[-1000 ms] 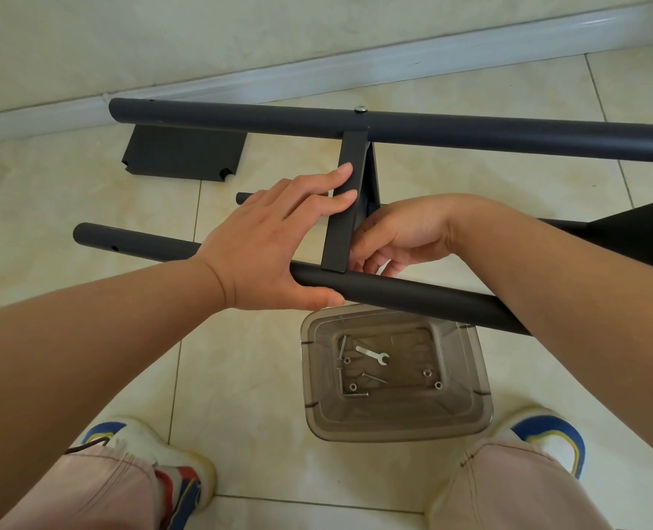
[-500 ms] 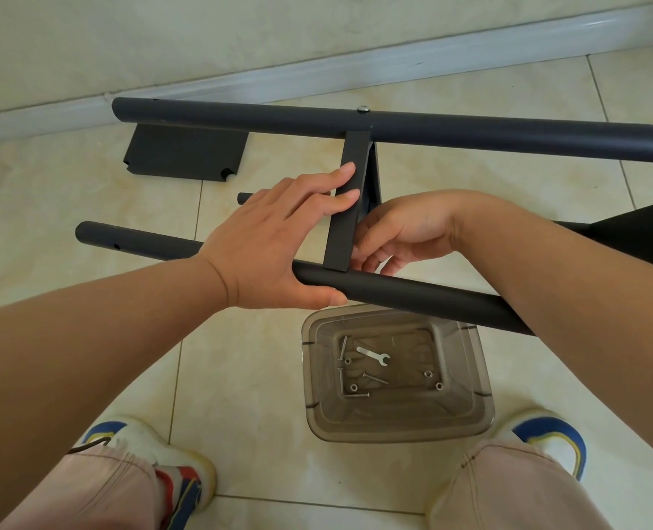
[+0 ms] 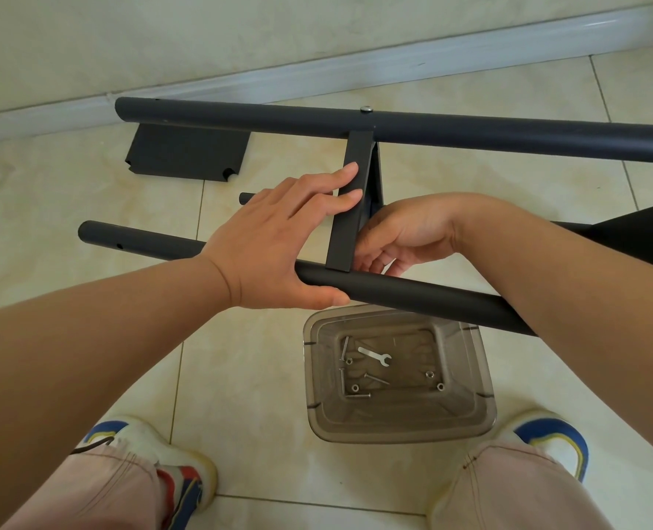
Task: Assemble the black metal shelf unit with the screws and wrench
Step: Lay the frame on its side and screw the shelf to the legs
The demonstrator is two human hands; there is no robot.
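Observation:
Two black poles lie across the tiled floor: the far pole [image 3: 470, 133] and the near pole [image 3: 412, 294]. A black shelf panel [image 3: 349, 223] stands on edge between them, and a screw head [image 3: 366, 109] shows on the far pole above it. My left hand [image 3: 271, 239] has its thumb along the near pole and presses straight fingers against the panel's edge. To the panel's right, my right hand [image 3: 405, 231] curls its fingers in at the panel's joint with the near pole; what they pinch is hidden. A small wrench [image 3: 374, 355] and several screws [image 3: 357, 395] lie in a clear container [image 3: 485, 376].
A loose black panel [image 3: 187, 154] lies on the floor under the far pole's left end. Another black shelf [image 3: 642, 239] sits at the right edge. A thinner pole end [image 3: 245, 198] pokes out behind my left hand. The wall's skirting [image 3: 317, 78] runs close behind. My shoes flank the container.
My right hand has shifted slightly at the joint, with its fingers working behind the panel. The left hand and the poles have stayed put.

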